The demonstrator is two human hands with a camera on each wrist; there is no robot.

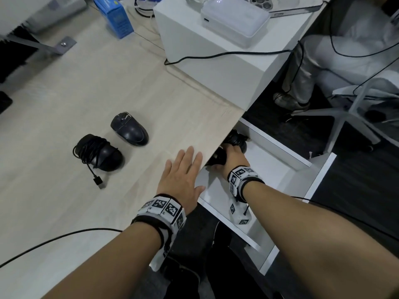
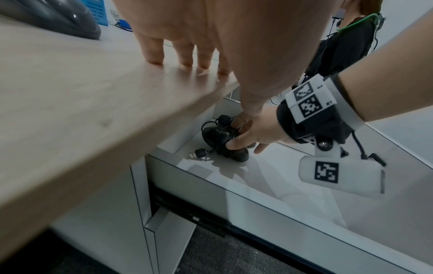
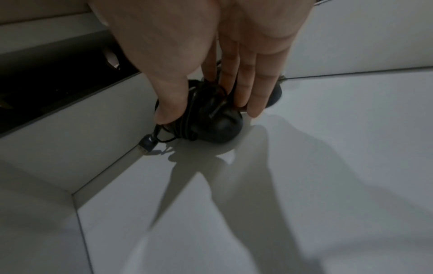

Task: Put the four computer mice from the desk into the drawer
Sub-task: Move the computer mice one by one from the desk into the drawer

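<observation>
Two mice lie on the light wood desk [image 1: 129, 72]: a black one wrapped in its cable [image 1: 99, 153] and a dark grey one [image 1: 129, 129], also seen at the top left of the left wrist view [image 2: 58, 16]. My left hand [image 1: 183, 169] [image 2: 201, 61] rests flat on the desk edge, fingers straight. My right hand [image 1: 232, 156] [image 3: 208, 115] reaches into the open white drawer [image 1: 280, 152] and grips a black cable-wrapped mouse [image 2: 218, 137] [image 3: 225, 126] between thumb and fingers, low on the drawer floor. Another black mouse [image 1: 237, 139] [image 3: 275, 94] lies just behind it.
A white box [image 1: 205, 50] with a white device on it stands at the desk's back right. A blue carton [image 1: 114, 16] stands at the back. A black cable [image 1: 64, 235] crosses the near desk. A seated person's legs [image 1: 302, 72] and a chair base [image 1: 349, 117] are to the right.
</observation>
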